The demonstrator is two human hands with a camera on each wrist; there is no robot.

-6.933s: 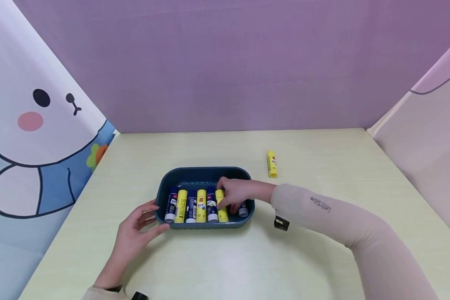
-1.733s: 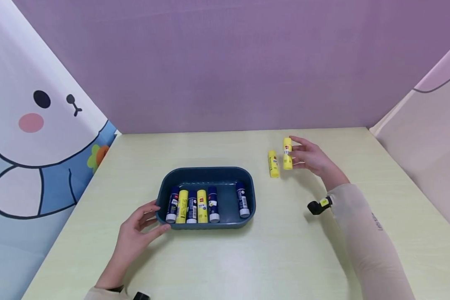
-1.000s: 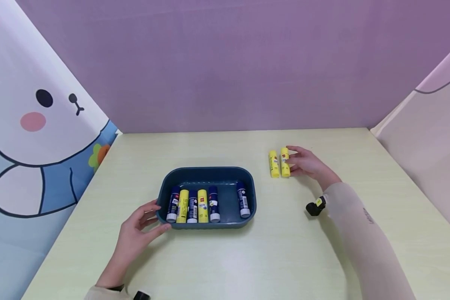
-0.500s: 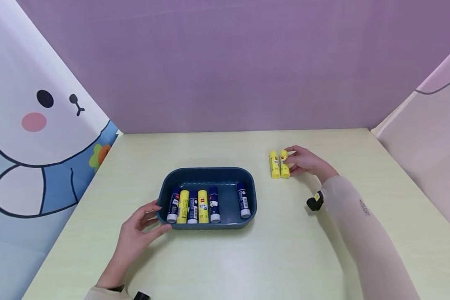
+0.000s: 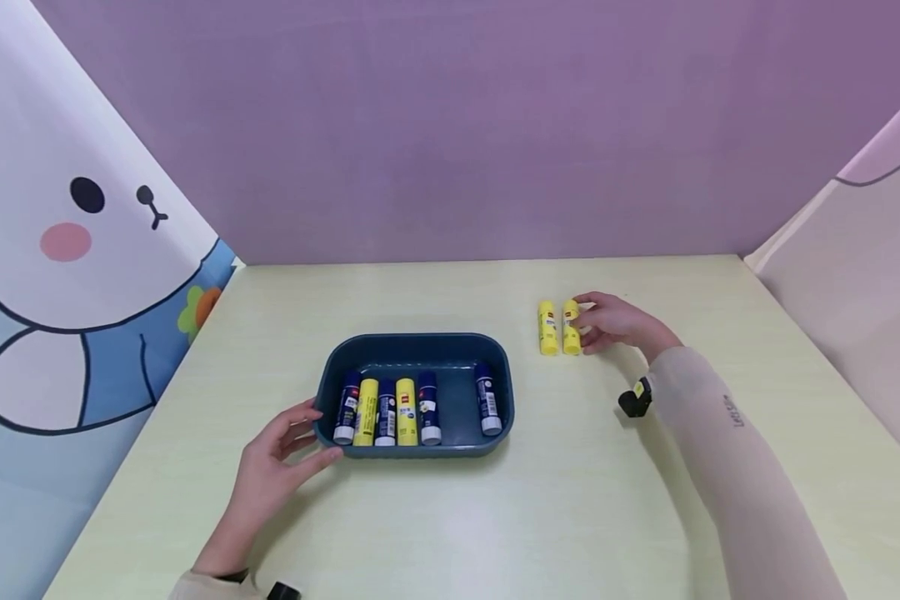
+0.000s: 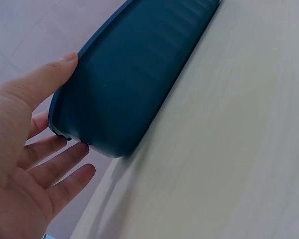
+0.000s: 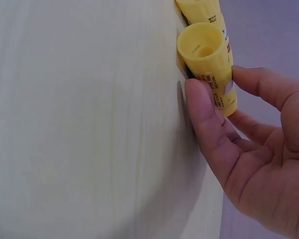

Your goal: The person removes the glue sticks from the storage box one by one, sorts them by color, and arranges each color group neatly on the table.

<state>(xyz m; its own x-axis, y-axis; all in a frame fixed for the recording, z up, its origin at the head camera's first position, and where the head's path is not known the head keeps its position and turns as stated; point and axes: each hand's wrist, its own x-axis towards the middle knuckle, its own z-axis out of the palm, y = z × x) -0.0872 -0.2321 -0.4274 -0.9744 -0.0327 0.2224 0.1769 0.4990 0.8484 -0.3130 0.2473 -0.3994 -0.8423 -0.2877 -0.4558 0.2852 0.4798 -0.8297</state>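
My right hand holds a yellow glue stick low at the table, with thumb and fingers on its sides. Left of it, nearly parallel, lies another yellow glue stick. My left hand holds the near left corner of a dark blue tray, its thumb at the front rim and its other fingers along the left end. In the left wrist view the thumb meets the tray rim. Inside the tray, blue glue sticks and yellow glue sticks alternate in a row.
One blue glue stick lies apart at the tray's right end, with a gap between it and the row. A purple backdrop rises behind the pale table, and a cartoon-printed cloth hangs at the left.
My right hand took a yellow glue stick out of the tray, carried it right and lowered it beside the other one. My left hand has stayed at the tray's corner.
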